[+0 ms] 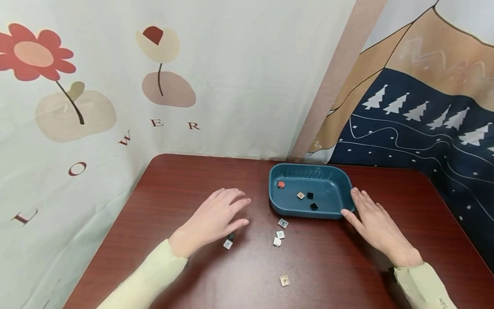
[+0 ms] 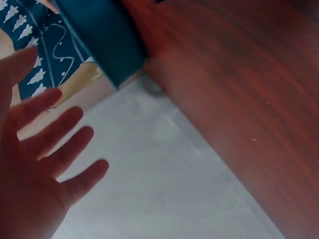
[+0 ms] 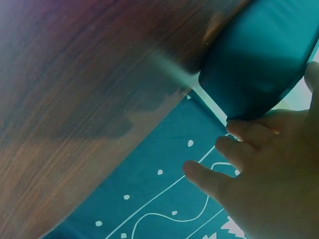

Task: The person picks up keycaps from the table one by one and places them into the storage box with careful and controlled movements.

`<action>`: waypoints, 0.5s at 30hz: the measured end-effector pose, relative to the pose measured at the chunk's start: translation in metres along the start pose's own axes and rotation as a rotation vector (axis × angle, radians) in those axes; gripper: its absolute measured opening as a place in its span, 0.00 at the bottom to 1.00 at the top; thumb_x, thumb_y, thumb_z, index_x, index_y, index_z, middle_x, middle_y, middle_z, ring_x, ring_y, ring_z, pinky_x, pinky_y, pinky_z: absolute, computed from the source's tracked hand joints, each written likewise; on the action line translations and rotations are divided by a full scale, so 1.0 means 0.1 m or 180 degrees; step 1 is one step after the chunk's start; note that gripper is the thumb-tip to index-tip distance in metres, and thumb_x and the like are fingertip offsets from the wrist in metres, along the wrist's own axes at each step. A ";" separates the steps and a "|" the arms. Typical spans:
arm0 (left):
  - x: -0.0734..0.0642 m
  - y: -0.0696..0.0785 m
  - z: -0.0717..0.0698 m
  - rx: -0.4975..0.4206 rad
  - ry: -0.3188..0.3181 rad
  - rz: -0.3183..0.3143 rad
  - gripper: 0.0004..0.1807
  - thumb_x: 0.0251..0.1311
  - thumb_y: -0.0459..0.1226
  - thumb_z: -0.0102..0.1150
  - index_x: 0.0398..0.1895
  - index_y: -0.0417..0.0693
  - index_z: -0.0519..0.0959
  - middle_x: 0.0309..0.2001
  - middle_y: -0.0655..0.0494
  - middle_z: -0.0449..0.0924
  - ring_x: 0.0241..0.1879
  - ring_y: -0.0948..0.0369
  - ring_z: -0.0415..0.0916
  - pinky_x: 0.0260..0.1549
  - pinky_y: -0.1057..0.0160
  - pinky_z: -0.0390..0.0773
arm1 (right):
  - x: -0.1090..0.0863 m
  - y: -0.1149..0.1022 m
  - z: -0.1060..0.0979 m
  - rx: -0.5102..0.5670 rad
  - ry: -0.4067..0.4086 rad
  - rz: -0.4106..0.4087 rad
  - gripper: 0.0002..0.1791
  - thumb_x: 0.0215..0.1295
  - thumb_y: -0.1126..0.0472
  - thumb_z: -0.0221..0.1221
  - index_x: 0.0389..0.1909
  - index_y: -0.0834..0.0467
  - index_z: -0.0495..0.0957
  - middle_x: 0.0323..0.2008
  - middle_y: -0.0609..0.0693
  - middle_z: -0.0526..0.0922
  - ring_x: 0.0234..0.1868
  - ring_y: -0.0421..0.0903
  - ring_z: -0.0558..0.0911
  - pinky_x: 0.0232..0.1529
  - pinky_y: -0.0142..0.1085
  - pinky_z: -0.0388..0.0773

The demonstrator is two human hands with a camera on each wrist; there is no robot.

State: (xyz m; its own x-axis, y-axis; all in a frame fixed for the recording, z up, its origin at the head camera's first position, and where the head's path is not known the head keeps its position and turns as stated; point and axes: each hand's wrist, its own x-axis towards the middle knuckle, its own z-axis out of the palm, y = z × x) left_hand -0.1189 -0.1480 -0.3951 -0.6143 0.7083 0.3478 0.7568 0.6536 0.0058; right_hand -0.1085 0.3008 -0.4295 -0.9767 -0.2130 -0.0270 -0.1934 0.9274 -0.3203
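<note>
A blue oval-cornered tray (image 1: 308, 213) stands at the back of the table. Inside it lie a red keycap (image 1: 281, 185), a pale keycap (image 1: 300, 195) and two black keycaps (image 1: 314, 207). My right hand (image 1: 372, 225) touches the tray's right end, fingers extended and thumb by the front corner. To the left of the tray my left hand (image 1: 216, 216) hovers palm down over the table, holding nothing; its fingers are spread in the left wrist view. Just below it are a white keycap (image 1: 228, 244) and a dark keycap (image 1: 230, 236), partly hidden by the hand.
In front of the tray lie a grey keycap (image 1: 283, 223) and two white keycaps (image 1: 280, 234). A cream keycap (image 1: 284, 281) sits nearer the front of the reddish-brown table (image 1: 332, 266). Printed curtains (image 1: 239, 86) hang along the table's back and side edges.
</note>
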 end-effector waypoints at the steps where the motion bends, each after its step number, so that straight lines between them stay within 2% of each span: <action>1: -0.02 -0.01 0.02 -0.0012 -0.0056 0.0063 0.25 0.65 0.51 0.70 0.59 0.49 0.82 0.58 0.50 0.79 0.62 0.50 0.75 0.63 0.43 0.72 | 0.00 0.00 0.00 -0.0005 0.0004 -0.0002 0.49 0.78 0.36 0.49 0.80 0.69 0.49 0.79 0.69 0.52 0.78 0.71 0.51 0.68 0.73 0.53; 5: -0.09 -0.04 0.09 -0.0008 -0.0263 0.0277 0.24 0.64 0.52 0.69 0.58 0.51 0.83 0.59 0.49 0.80 0.64 0.48 0.74 0.62 0.40 0.72 | 0.00 0.00 0.00 -0.0011 0.0005 -0.0001 0.49 0.78 0.35 0.49 0.80 0.69 0.49 0.79 0.70 0.52 0.78 0.71 0.51 0.68 0.73 0.53; 8: -0.14 -0.06 0.15 0.0004 -0.0363 0.0357 0.22 0.64 0.51 0.69 0.57 0.52 0.84 0.57 0.51 0.81 0.61 0.50 0.75 0.61 0.38 0.72 | 0.01 0.00 0.00 -0.0012 0.0000 0.0003 0.49 0.78 0.35 0.49 0.80 0.69 0.49 0.79 0.70 0.52 0.78 0.71 0.51 0.68 0.73 0.53; 11: -0.18 -0.08 0.19 -0.0015 -0.0403 0.0377 0.20 0.63 0.50 0.70 0.55 0.53 0.85 0.49 0.55 0.82 0.53 0.54 0.78 0.60 0.39 0.73 | 0.01 0.00 0.00 -0.0012 -0.0006 0.0007 0.49 0.78 0.36 0.50 0.80 0.69 0.49 0.79 0.69 0.52 0.78 0.71 0.51 0.68 0.73 0.53; 15: -0.22 -0.08 0.25 -0.0044 -0.0467 0.0282 0.13 0.62 0.51 0.71 0.41 0.54 0.87 0.36 0.60 0.82 0.40 0.59 0.80 0.58 0.39 0.75 | 0.02 0.00 0.00 -0.0012 -0.0019 0.0015 0.49 0.78 0.36 0.50 0.80 0.69 0.49 0.79 0.70 0.52 0.78 0.71 0.51 0.68 0.73 0.52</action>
State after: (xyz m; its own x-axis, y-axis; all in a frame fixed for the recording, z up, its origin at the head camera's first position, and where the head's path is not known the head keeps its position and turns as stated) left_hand -0.1171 -0.1620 -0.4257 -0.5703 0.7949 0.2070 0.8118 0.5839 -0.0056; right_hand -0.1101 0.3008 -0.4294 -0.9770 -0.2105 -0.0342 -0.1892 0.9295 -0.3166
